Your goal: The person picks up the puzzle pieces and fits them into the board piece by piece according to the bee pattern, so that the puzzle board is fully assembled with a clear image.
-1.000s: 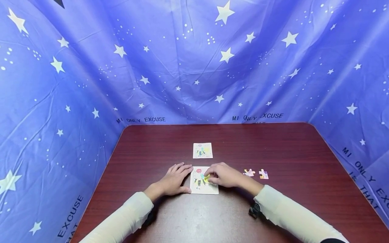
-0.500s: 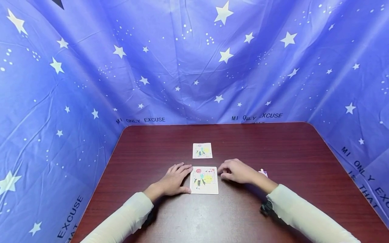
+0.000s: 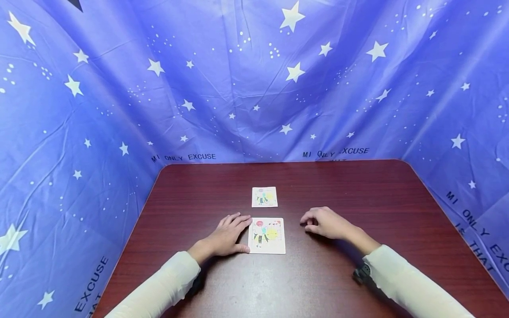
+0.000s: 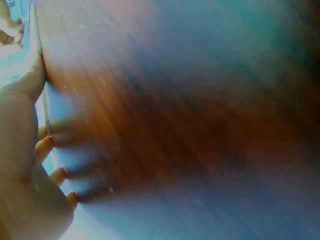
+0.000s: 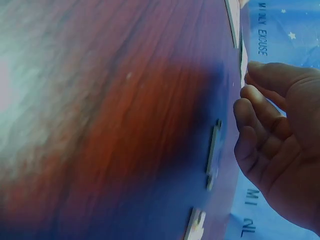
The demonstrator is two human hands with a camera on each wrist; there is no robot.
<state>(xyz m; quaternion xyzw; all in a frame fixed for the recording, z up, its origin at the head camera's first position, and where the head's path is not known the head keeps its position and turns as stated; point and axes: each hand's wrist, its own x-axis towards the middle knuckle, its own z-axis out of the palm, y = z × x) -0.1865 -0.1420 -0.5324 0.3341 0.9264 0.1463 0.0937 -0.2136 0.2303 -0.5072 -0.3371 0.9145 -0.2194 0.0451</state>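
A square jigsaw puzzle with a white border lies flat near the table's middle, its picture showing a bee-like figure, a red round shape and yellow. A few inner cut lines show towards its right side. My left hand rests along its left edge, fingers spread and thumb at the lower left corner. To the right of the puzzle, my right hand is over the table, fingers loosely bent and holding nothing. Two loose puzzle pieces appear edge-on in the right wrist view; the right arm hides them in the head view.
Behind the puzzle lies a smaller square card with a like picture. All of this is on a dark red wooden table. A blue star-printed curtain hangs around its back and sides.
My right hand has left the puzzle's right part and moved rightward over the table, covering the loose pieces from the head view. The left hand has stayed put.
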